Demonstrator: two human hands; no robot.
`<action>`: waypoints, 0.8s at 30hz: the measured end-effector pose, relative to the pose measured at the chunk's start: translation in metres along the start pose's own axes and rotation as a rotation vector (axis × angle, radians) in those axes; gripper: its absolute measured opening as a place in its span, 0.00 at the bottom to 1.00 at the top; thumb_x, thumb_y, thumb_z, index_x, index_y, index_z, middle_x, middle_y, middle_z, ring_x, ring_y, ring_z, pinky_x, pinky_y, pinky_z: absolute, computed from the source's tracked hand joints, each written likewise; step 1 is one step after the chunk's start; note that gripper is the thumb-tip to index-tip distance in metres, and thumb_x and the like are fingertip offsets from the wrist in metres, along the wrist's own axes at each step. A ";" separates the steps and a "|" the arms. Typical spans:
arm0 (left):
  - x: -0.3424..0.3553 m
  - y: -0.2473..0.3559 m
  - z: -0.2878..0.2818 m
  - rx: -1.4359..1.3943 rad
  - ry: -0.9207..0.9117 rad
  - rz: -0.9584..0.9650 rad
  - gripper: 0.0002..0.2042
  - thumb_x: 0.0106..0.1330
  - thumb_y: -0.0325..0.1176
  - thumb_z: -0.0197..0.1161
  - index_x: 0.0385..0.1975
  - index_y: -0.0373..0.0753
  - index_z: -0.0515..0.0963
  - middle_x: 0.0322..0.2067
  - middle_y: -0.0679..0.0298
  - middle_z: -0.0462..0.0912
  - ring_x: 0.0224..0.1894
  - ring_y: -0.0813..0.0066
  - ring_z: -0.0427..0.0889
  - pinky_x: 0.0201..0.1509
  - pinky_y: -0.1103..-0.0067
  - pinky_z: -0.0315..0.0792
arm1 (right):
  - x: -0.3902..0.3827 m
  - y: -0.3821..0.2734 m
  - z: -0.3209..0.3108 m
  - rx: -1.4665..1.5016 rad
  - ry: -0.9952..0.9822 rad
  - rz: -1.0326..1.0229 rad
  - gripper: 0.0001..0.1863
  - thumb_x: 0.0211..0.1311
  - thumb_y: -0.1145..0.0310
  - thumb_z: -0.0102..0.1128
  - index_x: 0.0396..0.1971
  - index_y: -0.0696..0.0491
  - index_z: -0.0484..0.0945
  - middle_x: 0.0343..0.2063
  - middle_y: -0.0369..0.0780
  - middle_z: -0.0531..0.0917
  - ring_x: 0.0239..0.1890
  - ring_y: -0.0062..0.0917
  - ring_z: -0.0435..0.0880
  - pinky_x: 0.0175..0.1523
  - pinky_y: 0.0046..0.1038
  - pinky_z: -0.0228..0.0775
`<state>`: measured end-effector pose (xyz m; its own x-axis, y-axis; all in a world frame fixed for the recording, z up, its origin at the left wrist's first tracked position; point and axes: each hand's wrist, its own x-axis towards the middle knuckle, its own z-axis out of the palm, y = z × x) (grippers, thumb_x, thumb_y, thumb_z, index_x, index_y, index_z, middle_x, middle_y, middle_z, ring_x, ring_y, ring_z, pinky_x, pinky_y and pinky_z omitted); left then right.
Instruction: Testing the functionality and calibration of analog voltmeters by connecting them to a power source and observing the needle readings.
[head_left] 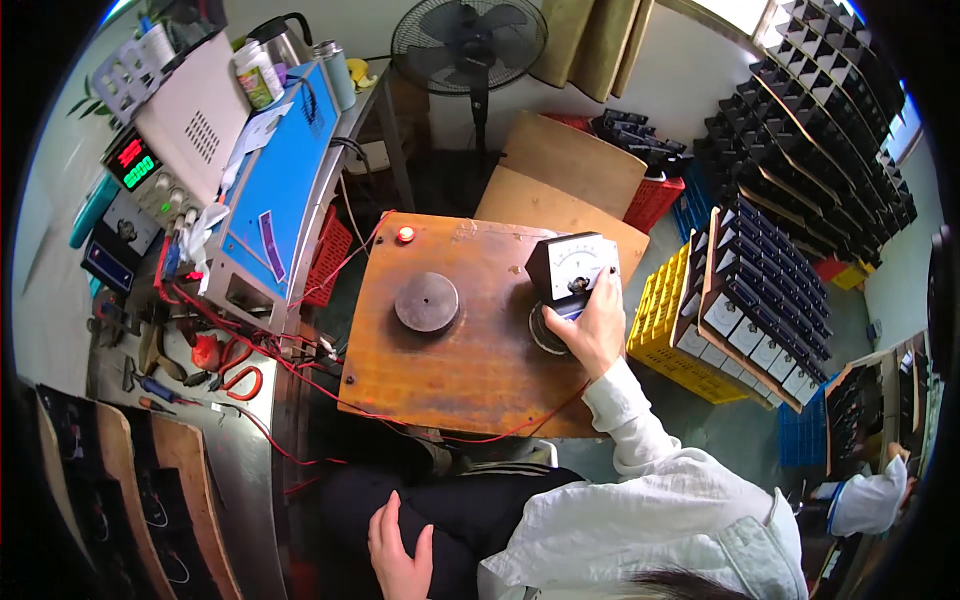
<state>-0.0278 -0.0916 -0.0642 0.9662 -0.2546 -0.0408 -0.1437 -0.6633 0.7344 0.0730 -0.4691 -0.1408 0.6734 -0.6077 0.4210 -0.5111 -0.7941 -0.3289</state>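
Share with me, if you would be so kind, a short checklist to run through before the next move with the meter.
1. Right-hand grip on the meter: ok, closed on its housing.
2. Left-hand grip free: ok, open, nothing visible in it.
3. Left round disc bare: ok, nothing on top.
4. Contact between meter and right round disc: cannot tell, mostly hidden.
5. Red indicator light lit: ok, glowing.
6. Red wire clear of the right wrist: not ok, runs close by.

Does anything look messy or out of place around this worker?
The left side looks untidy: red-handled pliers and a blue-handled tool lie loose on the metal bench, near tangled red wires. Some wire crosses the near edge of the wooden table. I see no spill.
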 end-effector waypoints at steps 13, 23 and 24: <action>-0.007 -0.002 0.022 0.047 -0.292 -0.031 0.26 0.68 0.34 0.64 0.65 0.36 0.69 0.56 0.43 0.74 0.59 0.43 0.73 0.64 0.64 0.68 | -0.009 -0.012 0.012 -0.112 0.081 0.077 0.63 0.37 0.42 0.78 0.66 0.69 0.56 0.57 0.54 0.73 0.56 0.44 0.74 0.58 0.43 0.69; -0.010 -0.009 0.014 0.097 -0.234 -0.059 0.26 0.68 0.35 0.63 0.65 0.36 0.69 0.57 0.42 0.74 0.59 0.43 0.73 0.65 0.64 0.67 | -0.007 -0.013 0.013 -0.125 0.089 0.079 0.63 0.37 0.43 0.78 0.66 0.69 0.57 0.56 0.54 0.73 0.56 0.44 0.74 0.59 0.42 0.69; -0.011 -0.010 0.014 0.089 -0.243 -0.077 0.26 0.68 0.36 0.63 0.65 0.36 0.69 0.56 0.42 0.74 0.59 0.43 0.73 0.65 0.64 0.67 | -0.006 -0.012 0.013 -0.113 0.093 0.074 0.63 0.37 0.44 0.79 0.66 0.70 0.57 0.56 0.54 0.73 0.56 0.45 0.75 0.59 0.42 0.69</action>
<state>-0.0399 -0.0918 -0.0808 0.8967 -0.3554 -0.2639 -0.1001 -0.7436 0.6611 0.0818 -0.4554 -0.1505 0.5820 -0.6587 0.4769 -0.6181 -0.7394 -0.2669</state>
